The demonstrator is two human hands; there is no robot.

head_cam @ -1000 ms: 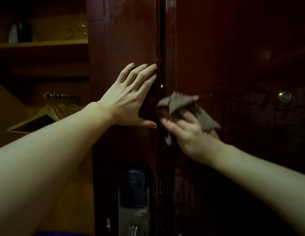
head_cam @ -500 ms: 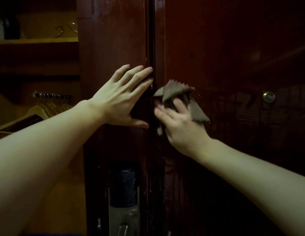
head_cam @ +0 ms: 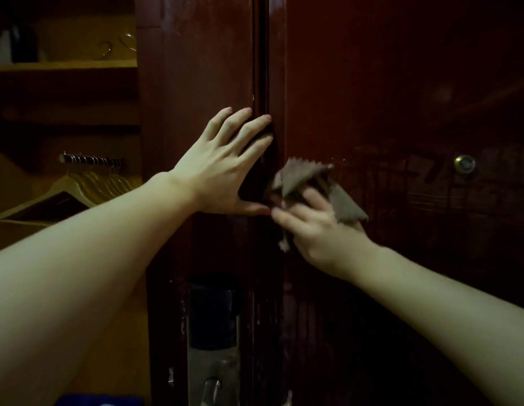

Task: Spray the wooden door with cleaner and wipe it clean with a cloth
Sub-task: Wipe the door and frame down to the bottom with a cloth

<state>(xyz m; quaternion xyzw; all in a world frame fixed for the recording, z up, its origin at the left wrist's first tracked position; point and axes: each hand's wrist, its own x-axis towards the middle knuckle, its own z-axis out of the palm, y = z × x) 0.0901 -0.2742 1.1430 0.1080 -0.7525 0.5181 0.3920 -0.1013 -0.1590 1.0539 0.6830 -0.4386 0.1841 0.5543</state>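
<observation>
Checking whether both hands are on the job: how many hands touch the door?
2. The left hand lies flat on the door by its edge; the right hand presses the cloth against it just right of that.

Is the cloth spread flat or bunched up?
Bunched up: the cloth is crumpled under the right hand, with loose zigzag-edged corners sticking out above and beside it.

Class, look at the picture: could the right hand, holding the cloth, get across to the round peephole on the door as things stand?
Probably yes. The right hand presses the cloth on the door, and the peephole sits to its right on the same bare panel, with nothing in between.
</observation>
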